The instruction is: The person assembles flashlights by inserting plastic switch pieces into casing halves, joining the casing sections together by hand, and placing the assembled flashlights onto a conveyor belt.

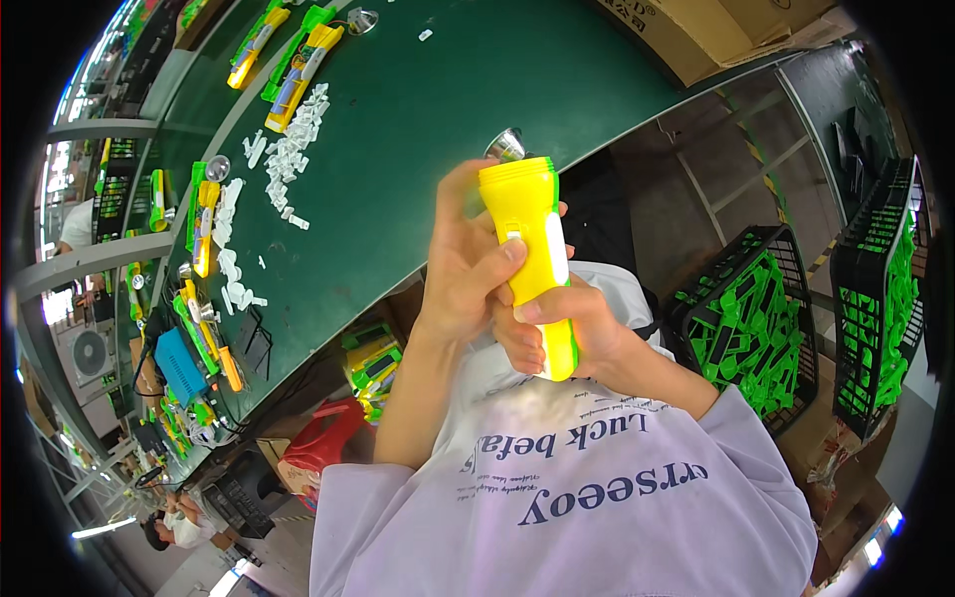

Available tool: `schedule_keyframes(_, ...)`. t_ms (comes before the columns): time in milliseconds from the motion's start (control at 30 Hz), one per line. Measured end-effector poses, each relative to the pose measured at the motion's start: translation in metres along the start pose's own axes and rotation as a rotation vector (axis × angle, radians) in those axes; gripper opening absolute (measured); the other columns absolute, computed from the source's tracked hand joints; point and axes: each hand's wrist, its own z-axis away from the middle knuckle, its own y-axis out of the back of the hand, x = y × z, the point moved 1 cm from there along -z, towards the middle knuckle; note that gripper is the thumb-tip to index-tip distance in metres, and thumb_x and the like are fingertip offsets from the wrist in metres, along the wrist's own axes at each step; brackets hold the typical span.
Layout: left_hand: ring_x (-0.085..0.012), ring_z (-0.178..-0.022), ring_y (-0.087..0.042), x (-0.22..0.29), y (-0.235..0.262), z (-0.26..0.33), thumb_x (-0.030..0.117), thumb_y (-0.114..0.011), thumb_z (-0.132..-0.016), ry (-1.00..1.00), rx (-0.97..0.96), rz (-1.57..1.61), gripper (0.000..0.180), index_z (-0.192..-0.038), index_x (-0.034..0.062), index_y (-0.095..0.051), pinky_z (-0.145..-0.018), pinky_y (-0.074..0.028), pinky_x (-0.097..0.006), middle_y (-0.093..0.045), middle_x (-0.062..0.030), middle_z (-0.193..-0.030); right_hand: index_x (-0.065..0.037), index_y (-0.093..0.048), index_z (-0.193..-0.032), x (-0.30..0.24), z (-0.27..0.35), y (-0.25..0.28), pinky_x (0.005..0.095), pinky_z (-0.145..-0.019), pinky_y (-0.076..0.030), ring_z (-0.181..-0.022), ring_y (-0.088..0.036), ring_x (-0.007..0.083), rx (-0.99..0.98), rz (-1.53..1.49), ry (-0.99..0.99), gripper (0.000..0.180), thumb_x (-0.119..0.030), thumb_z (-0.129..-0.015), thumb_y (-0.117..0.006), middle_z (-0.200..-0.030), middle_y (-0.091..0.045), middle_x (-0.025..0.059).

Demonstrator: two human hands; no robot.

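A yellow flashlight casing (537, 234) with a green back edge is held in front of my chest, its wide threaded end pointing away from me. My left hand (460, 264) grips it from the left, the thumb lying beside the small switch on the yellow face. Lower down, my right hand (587, 323) is wrapped round the handle, its thumb across the front. A shiny silver reflector cup (505, 145) shows just beyond the wide end; how it is joined to the casing is hidden.
Small white plastic pieces (288, 159) lie scattered on the green table (418, 129), near open yellow-green flashlight halves (303, 75). A cardboard box (686, 40) stands at the far right. Black crates (811, 348) of green parts are on my right. A blue box (179, 365) sits at left.
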Motion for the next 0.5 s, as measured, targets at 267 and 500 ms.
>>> schedule_keyframes(267, -0.0355, -0.096, -0.067, -0.0010, 0.0006, 0.0001, 0.012, -0.061, -0.090, 0.023, 0.080, 0.016, 0.059, -0.138, 0.0118, -0.028, -0.074, -0.061, -0.045, -0.058, -0.0293, -0.115, -0.008, -0.049, -0.083, 0.0011, -0.0019, -0.0036, 0.0309, -0.044, -0.040, -0.045, -0.049, 0.0160, 0.041, 0.019, 0.012, 0.015, -0.012, -0.078, -0.062, -0.057, -0.048, 0.0047)
schedule_keyframes(500, -0.0359, -0.089, -0.070, 0.0058, 0.0094, -0.0026, 0.017, -0.065, -0.089, 0.060, 0.022, -0.042, 0.066, -0.141, 0.0127, -0.024, -0.076, -0.060, -0.045, -0.056, -0.0343, -0.118, -0.007, -0.048, -0.083, 0.0001, -0.0061, -0.0012, 0.0309, -0.044, -0.040, -0.045, -0.049, 0.0155, 0.041, 0.058, 0.009, 0.016, -0.012, -0.077, -0.062, -0.056, -0.047, 0.0044)
